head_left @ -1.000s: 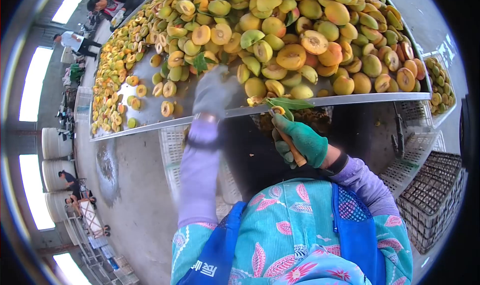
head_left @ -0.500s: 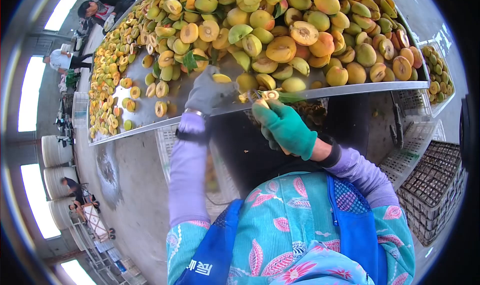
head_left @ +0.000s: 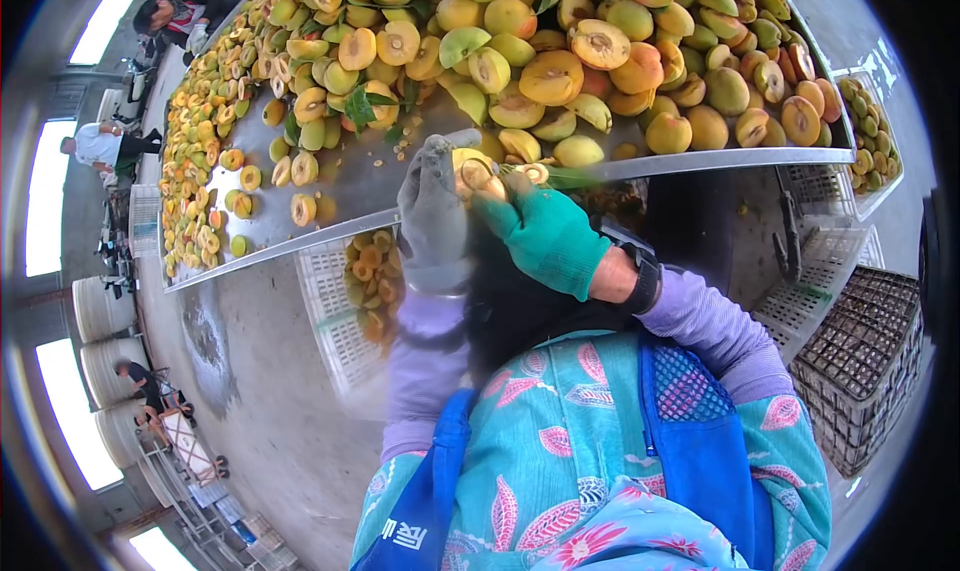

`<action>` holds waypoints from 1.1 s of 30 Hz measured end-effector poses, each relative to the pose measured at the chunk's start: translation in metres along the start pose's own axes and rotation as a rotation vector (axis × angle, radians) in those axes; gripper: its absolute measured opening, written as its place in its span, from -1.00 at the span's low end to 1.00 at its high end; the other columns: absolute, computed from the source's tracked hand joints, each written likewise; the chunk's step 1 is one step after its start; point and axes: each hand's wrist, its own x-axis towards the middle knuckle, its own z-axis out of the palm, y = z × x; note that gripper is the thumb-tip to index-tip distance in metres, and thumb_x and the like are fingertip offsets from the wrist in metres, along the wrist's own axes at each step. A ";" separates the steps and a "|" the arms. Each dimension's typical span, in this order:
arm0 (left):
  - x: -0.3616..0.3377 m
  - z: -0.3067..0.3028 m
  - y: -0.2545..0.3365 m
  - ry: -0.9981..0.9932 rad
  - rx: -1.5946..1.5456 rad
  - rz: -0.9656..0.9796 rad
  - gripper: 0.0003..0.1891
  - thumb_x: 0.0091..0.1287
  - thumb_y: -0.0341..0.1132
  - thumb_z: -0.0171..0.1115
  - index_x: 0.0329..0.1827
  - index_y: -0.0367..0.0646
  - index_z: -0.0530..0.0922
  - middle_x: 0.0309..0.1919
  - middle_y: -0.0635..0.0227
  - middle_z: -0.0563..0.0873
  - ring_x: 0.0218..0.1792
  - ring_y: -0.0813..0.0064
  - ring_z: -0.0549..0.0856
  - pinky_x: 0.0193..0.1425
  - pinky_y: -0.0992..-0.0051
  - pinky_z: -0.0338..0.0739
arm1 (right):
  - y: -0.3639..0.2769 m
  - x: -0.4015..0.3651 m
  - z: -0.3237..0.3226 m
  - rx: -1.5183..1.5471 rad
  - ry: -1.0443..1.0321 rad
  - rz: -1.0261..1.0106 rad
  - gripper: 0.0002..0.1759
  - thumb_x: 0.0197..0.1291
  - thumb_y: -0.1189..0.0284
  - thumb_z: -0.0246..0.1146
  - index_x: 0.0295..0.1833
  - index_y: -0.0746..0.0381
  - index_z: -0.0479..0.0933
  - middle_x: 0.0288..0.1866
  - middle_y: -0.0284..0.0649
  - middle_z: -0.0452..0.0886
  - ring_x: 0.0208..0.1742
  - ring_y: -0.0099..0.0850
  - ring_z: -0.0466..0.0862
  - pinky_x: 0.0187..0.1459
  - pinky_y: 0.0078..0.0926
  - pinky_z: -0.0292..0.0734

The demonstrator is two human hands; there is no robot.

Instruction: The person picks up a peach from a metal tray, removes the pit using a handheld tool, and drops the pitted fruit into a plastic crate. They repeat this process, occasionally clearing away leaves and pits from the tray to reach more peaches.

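Observation:
In a grey glove, my left hand point(head_left: 435, 211) closes around a yellow apricot point(head_left: 470, 169) at the table's front edge, its cut face turned toward my right hand. My right hand point(head_left: 548, 233), gloved in green, is closed with its fingertips against that fruit. A thin curved shape shows by these fingertips, but I cannot make out what they grip. Just beyond them, a small cut apricot piece point(head_left: 535, 174) lies by the rim. Whole and halved apricots point(head_left: 551, 78) are heaped on the metal table point(head_left: 370, 223) in front of me.
Below the table stands a white crate point(head_left: 335, 316) holding apricots. On the right are another fruit-filled crate point(head_left: 870, 136), a tilted white crate point(head_left: 815, 281) and dark stacked crates point(head_left: 858, 356). Other people point(head_left: 185, 13) are at the far left, near large white tubs point(head_left: 103, 306).
My left hand has come back from over the tabletop toward my right hand, bringing the apricot to its fingertips. The whole view has shifted slightly.

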 end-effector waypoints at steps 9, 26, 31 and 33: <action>-0.004 0.014 -0.011 0.229 0.086 0.068 -0.66 0.47 -0.17 0.10 -0.15 -0.33 0.64 -0.41 0.29 0.68 -0.41 0.55 0.63 -0.30 0.60 0.54 | -0.010 -0.006 0.017 0.623 -0.046 0.557 -0.62 0.40 0.19 0.08 -0.14 0.35 0.50 -0.37 0.04 0.59 -0.35 -0.05 0.58 -0.23 -0.17 0.46; 0.013 0.017 0.003 -0.137 0.091 -0.013 -0.80 0.47 -0.39 0.07 -0.10 -0.36 0.59 -0.33 0.32 0.71 -0.25 0.61 0.63 -0.09 0.58 0.56 | 0.016 -0.013 0.001 2.112 -0.460 0.972 -0.62 0.45 0.11 0.03 0.20 0.08 0.43 -0.15 -0.41 0.54 -0.29 -0.61 0.53 -0.34 -0.63 0.49; 0.032 0.014 0.006 -0.334 0.025 -0.097 -0.77 0.45 -0.35 0.07 -0.10 -0.37 0.60 -0.37 0.24 0.73 -0.33 0.53 0.68 -0.16 0.56 0.60 | -0.021 0.005 -0.019 1.804 -0.274 1.138 -0.61 0.37 -0.05 0.09 -0.03 0.05 0.48 -0.42 -0.54 0.46 -0.64 -0.70 0.32 -0.76 -0.68 0.13; 0.030 0.018 0.002 -0.318 -0.193 -0.161 -0.73 0.43 -0.29 0.08 -0.19 -0.34 0.64 -0.41 0.26 0.73 -0.39 0.49 0.69 -0.21 0.53 0.60 | -0.014 0.003 -0.023 1.713 -0.333 1.092 -0.61 0.36 -0.06 0.09 -0.11 0.04 0.47 -0.50 -0.53 0.43 -0.68 -0.69 0.30 -0.77 -0.67 0.12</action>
